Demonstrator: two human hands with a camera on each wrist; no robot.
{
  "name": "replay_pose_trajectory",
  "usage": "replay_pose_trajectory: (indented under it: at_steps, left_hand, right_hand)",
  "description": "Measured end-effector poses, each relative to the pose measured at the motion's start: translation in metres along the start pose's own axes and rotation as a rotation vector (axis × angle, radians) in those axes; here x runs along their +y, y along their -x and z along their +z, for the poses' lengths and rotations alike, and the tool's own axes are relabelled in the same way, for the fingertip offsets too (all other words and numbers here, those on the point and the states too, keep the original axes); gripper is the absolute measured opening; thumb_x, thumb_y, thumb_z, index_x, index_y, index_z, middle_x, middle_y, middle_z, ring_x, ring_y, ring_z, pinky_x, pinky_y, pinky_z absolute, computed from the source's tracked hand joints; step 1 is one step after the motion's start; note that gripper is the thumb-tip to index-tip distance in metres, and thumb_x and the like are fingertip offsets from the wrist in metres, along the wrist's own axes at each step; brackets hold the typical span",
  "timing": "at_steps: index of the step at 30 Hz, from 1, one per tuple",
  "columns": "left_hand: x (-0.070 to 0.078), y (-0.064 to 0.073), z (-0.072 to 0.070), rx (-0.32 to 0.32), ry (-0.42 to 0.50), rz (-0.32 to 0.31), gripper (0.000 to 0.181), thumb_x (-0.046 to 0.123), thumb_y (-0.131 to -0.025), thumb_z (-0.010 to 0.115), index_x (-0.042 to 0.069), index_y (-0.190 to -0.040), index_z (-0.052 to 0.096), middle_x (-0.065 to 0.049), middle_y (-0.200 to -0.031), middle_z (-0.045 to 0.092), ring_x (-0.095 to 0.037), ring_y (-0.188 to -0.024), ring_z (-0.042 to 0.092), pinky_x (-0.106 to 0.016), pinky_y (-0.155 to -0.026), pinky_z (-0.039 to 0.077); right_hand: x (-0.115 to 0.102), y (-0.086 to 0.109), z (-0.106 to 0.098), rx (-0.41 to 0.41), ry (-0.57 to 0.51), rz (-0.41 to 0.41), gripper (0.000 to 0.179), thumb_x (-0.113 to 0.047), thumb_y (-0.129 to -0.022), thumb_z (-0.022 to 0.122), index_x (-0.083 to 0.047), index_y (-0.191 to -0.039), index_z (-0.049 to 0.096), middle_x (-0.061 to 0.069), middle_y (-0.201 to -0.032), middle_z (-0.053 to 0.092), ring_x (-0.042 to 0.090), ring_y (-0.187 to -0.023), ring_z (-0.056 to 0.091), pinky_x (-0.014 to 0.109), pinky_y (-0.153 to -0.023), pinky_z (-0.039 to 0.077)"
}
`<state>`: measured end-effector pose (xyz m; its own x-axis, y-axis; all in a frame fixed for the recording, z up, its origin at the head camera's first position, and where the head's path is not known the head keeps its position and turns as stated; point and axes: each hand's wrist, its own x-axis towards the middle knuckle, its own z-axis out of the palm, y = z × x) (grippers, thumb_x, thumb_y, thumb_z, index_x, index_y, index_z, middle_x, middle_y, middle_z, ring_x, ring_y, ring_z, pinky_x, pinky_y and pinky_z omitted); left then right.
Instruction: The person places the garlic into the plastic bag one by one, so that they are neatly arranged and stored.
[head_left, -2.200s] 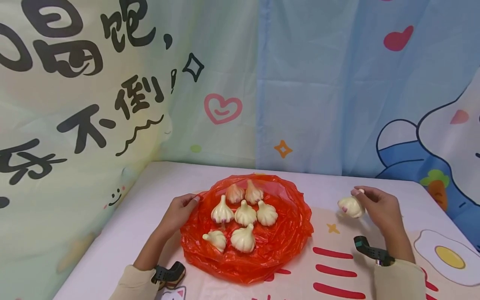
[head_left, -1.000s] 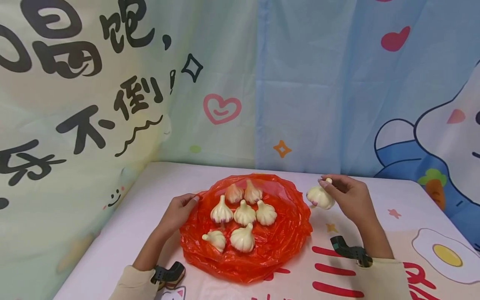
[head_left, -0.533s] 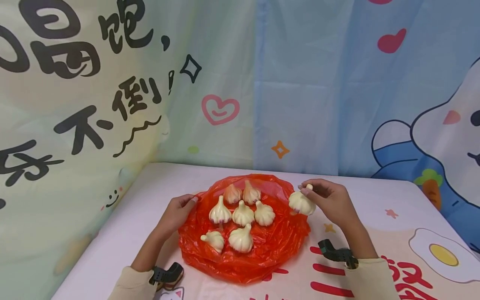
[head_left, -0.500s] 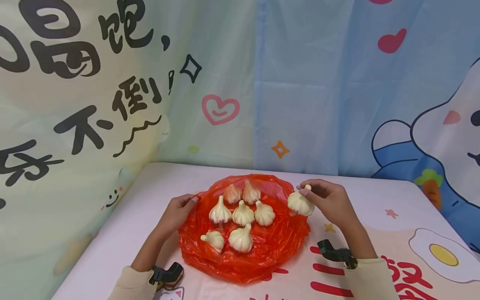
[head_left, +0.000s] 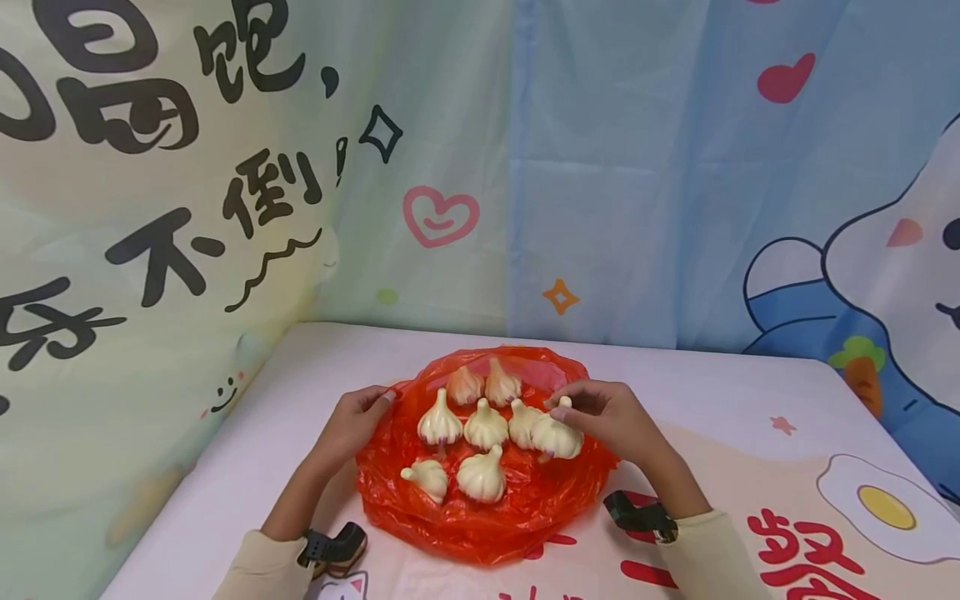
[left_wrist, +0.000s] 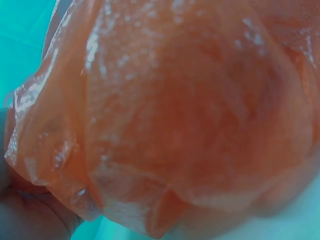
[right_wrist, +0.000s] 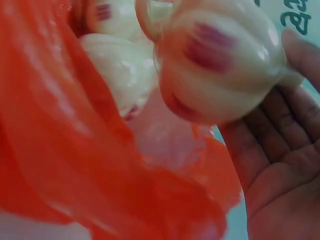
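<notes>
A red plastic bag [head_left: 525,508], its mouth spread wide, sits mid-table with several garlic bulbs [head_left: 482,476] inside. My left hand [head_left: 358,423] pinches the bag's left rim between thumb and fingers; in the left wrist view the bag's side [left_wrist: 190,125] fills most of the picture. By its stem, my right hand [head_left: 615,421] holds another garlic bulb [head_left: 558,437] over the right part of the bag, overlapping a bulb behind it. Purple patches show on the held bulb [right_wrist: 220,60] in the right wrist view, with other bulbs [right_wrist: 122,67] lying beyond it.
The white table [head_left: 675,383] carries a printed cloth with a fried egg [head_left: 892,510] and red lettering. A patterned curtain [head_left: 600,167] hangs behind and along the left side. Black camera mounts [head_left: 637,517] are strapped to both wrists.
My right hand has carried the garlic bulb leftward from the table's right side, past the bag's rim and over its inside. The left hand has stayed on the rim.
</notes>
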<state>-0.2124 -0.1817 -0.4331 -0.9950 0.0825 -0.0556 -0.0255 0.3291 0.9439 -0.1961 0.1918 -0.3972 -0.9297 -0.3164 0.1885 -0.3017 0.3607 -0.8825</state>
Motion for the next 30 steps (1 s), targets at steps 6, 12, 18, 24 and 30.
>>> replay_pose_trajectory:
  at_steps: [6, 12, 18, 24, 30]
  left_hand:
    - [0.000, -0.001, 0.000, 0.005, -0.005, -0.006, 0.030, 0.031, -0.100, 0.055, 0.011, -0.119, 0.065, -0.007, -0.103, 0.068, -0.025, -0.077, 0.067, -0.035, -0.069, 0.058]
    - [-0.001, -0.002, 0.000, 0.003, -0.007, -0.004, 0.031, 0.031, -0.100, 0.055, 0.010, -0.119, 0.066, -0.007, -0.102, 0.068, -0.025, -0.076, 0.067, -0.035, -0.068, 0.058]
    - [-0.002, -0.002, 0.000, 0.005, 0.000, 0.000, 0.032, 0.032, -0.100, 0.054, 0.010, -0.119, 0.065, -0.007, -0.103, 0.068, -0.025, -0.077, 0.067, -0.035, -0.069, 0.058]
    - [-0.002, -0.001, 0.001, 0.007, -0.001, -0.001, 0.032, 0.032, -0.100, 0.054, 0.010, -0.119, 0.065, -0.007, -0.103, 0.068, -0.025, -0.077, 0.067, -0.035, -0.069, 0.058]
    - [-0.002, -0.002, 0.001, 0.011, -0.008, 0.006, 0.032, 0.032, -0.100, 0.054, 0.010, -0.119, 0.066, -0.007, -0.103, 0.068, -0.025, -0.077, 0.067, -0.035, -0.069, 0.058]
  right_hand:
    - [0.002, -0.002, 0.011, -0.162, -0.013, -0.008, 0.021, -0.021, -0.087, 0.075, -0.009, -0.104, 0.072, 0.004, -0.099, 0.071, 0.024, -0.092, 0.066, 0.030, -0.077, 0.057]
    - [0.007, -0.003, 0.020, -0.235, -0.047, 0.045, 0.020, -0.019, -0.087, 0.075, -0.010, -0.104, 0.073, 0.004, -0.100, 0.070, 0.023, -0.095, 0.066, 0.031, -0.078, 0.057]
    - [0.012, -0.005, 0.025, -0.257, -0.039, 0.062, 0.019, -0.017, -0.086, 0.075, -0.009, -0.104, 0.072, 0.006, -0.102, 0.071, 0.025, -0.096, 0.066, 0.031, -0.078, 0.057]
    - [0.016, -0.007, 0.026, -0.282, 0.015, 0.052, 0.018, -0.021, -0.086, 0.076, -0.010, -0.100, 0.073, 0.003, -0.099, 0.070, 0.021, -0.094, 0.066, 0.030, -0.079, 0.056]
    - [0.019, -0.008, 0.026, -0.303, 0.013, 0.047, 0.019, -0.022, -0.086, 0.075, -0.008, -0.100, 0.072, 0.004, -0.098, 0.069, 0.022, -0.091, 0.066, 0.029, -0.079, 0.056]
